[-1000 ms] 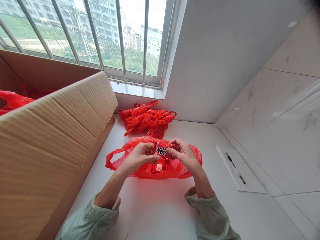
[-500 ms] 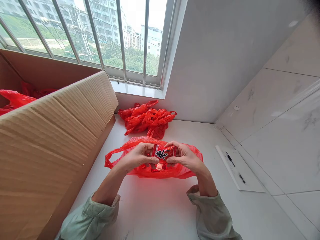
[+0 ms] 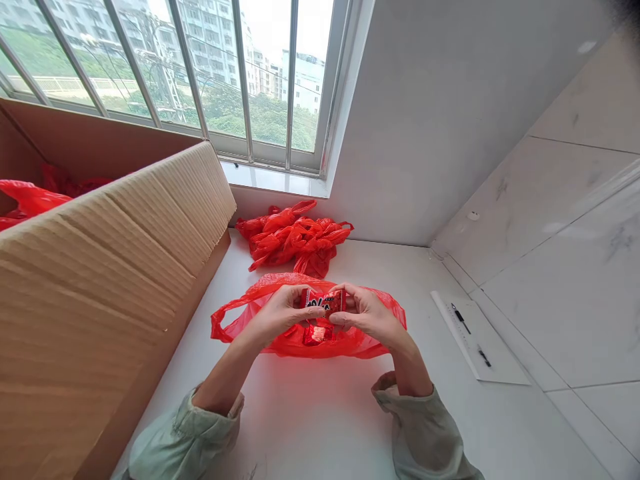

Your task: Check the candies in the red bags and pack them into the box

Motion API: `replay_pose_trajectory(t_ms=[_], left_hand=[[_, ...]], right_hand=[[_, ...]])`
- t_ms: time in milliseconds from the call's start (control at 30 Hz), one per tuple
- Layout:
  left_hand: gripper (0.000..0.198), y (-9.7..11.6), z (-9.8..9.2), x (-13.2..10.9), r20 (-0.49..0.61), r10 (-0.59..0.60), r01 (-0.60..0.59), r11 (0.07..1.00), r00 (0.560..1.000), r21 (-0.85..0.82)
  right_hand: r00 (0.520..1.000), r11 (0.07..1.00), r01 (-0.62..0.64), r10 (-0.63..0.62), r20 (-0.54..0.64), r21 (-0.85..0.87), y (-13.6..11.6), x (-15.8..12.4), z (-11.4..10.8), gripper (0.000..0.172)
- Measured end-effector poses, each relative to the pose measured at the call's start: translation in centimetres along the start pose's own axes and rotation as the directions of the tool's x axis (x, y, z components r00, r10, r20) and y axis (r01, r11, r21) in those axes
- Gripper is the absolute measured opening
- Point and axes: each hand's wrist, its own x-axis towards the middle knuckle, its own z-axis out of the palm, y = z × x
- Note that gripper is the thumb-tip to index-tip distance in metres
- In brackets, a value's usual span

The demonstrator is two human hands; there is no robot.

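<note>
Between my two hands is a small red snack packet (image 3: 325, 303) with black and white lettering. My left hand (image 3: 285, 312) grips its left end, the thumb lying across the front. At the right end, my right hand (image 3: 367, 312) pinches it between thumb and fingers. Both hands are over a spread red plastic bag (image 3: 357, 343) that lies on the white table (image 3: 310, 413). Another shiny red packet (image 3: 316, 335) rests on the bag just below the held one. The bag's handle loop (image 3: 227, 320) sticks out to the left.
Crumpled red plastic bags (image 3: 295, 233) lie in a heap by the wall. A large cardboard box (image 3: 115, 267) with red bags inside stands on the left. To the right, a pen (image 3: 461, 318) and a pen cap (image 3: 484, 358) lie on a white pad (image 3: 493, 347). Behind is a barred window (image 3: 270, 80).
The held packet has tilted and shifted slightly left, with my left thumb now further across its front. More of the packet underneath shows. The bag has hardly moved.
</note>
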Motion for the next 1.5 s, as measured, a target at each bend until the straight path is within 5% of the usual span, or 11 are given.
replay_pose_trajectory(t_ms=[367,667,800,1000,1200,1500], left_hand=[[0.035,1.0,-0.6,-0.4,-0.026,-0.056,0.054,0.997,0.998,-0.056],[0.026,0.8,-0.7,-0.4,0.086,-0.027,0.036,0.993,0.996,-0.109],[0.023,0.9,-0.8,-0.7,0.069,-0.010,0.012,1.000,0.998,-0.028],[0.022,0.9,-0.1,-0.7,0.034,-0.025,0.016,0.965,0.999,0.261],[0.035,0.8,0.0,-0.7,0.027,0.013,-0.020,0.961,1.000,0.274],[0.019,1.0,-0.4,-0.8,0.004,0.070,-0.070,0.988,0.998,0.138]], right_hand=[[0.999,1.000,-0.009,0.008,-0.041,-0.025,-0.1,-0.2,-0.6,0.037],[0.999,0.999,0.010,-0.009,0.032,-0.050,0.2,-0.4,-0.6,0.039],[1.000,0.984,0.002,0.003,0.028,-0.178,-0.4,-0.7,-0.7,0.043],[0.999,0.987,0.023,-0.029,-0.032,-0.161,-0.5,-0.4,-0.2,0.029],[0.999,0.995,0.031,-0.032,-0.018,-0.094,-0.1,-0.1,0.1,0.018],[0.999,0.983,0.014,-0.023,-0.043,-0.185,-0.2,-0.4,0.1,0.011]])
